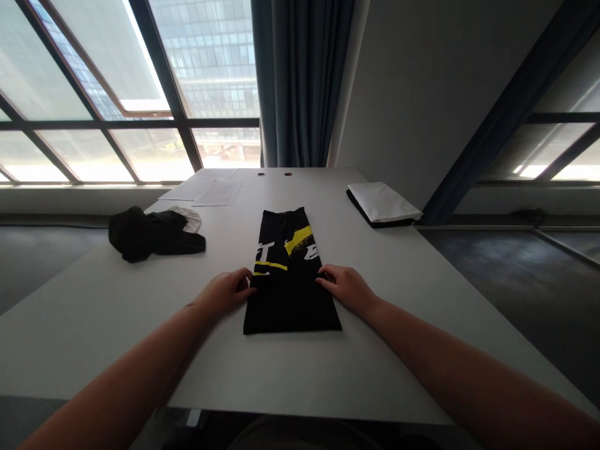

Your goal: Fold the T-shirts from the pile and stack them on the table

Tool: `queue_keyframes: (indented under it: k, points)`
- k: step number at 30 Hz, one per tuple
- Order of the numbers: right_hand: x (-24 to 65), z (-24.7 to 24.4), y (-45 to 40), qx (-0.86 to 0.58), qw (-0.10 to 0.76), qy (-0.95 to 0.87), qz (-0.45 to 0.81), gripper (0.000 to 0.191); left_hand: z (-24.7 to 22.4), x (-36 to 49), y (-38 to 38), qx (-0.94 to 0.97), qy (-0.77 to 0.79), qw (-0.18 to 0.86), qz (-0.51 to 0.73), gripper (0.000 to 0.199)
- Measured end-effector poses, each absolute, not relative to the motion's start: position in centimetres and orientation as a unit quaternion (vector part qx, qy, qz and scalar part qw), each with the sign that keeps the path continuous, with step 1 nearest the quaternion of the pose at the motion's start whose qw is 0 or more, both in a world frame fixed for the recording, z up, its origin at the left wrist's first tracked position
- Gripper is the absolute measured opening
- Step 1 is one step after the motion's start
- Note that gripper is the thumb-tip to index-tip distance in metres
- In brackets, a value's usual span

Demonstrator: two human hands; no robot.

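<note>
A black shirt (293, 303) with white lettering and yellow stripes lies folded into a long strip on the white table in front of me. Its near part is plain black, and the print shows on the far part. At the strip's left edge, my left hand (230, 289) is closed with thumb and fingertips on the cloth. My right hand (349, 289) pinches the opposite edge at about the same height. Some of the fingertips are hidden at the cloth edges.
A crumpled dark cloth (154, 234) with a white part lies on the left of the table (300, 375). Paper sheets (216, 192) are at the back left. At the back right sits a folded white and black stack (384, 203). A blue curtain (302, 87) hangs behind.
</note>
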State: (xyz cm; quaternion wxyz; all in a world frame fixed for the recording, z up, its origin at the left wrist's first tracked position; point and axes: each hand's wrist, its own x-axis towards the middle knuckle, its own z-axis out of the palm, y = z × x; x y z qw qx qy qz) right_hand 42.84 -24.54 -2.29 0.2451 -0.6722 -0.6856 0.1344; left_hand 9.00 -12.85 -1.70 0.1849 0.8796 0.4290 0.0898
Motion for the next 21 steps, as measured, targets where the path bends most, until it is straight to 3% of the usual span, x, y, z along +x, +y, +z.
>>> queue_keyframes:
  k: [4,7,9,13,21]
  points:
    - [42.5,-2.3,-24.7,-0.673,0.221,-0.704,0.055,0.025,-2.0,9.3,-12.6,0.881,0.425,0.16,0.133,0.025]
    - [41.9,-2.6,-24.9,-0.619,0.225,-0.753,-0.002,0.04,-2.2,9.7,-12.0,0.912,0.347,0.132,0.173,0.038]
    - [41.4,-2.9,-25.0,-0.598,0.192,-0.778,0.009,0.053,-2.3,9.9,-11.7,0.932,0.304,0.13,0.149,0.05]
    - [40.9,-3.1,-25.0,-0.614,0.088,-0.782,0.061,0.063,-2.4,10.2,-11.6,0.943,0.301,0.116,0.082,0.051]
    - [40.4,-3.1,-27.9,-0.609,0.064,-0.789,0.057,0.069,-3.6,8.7,-13.7,0.945,0.303,0.088,0.084,0.054]
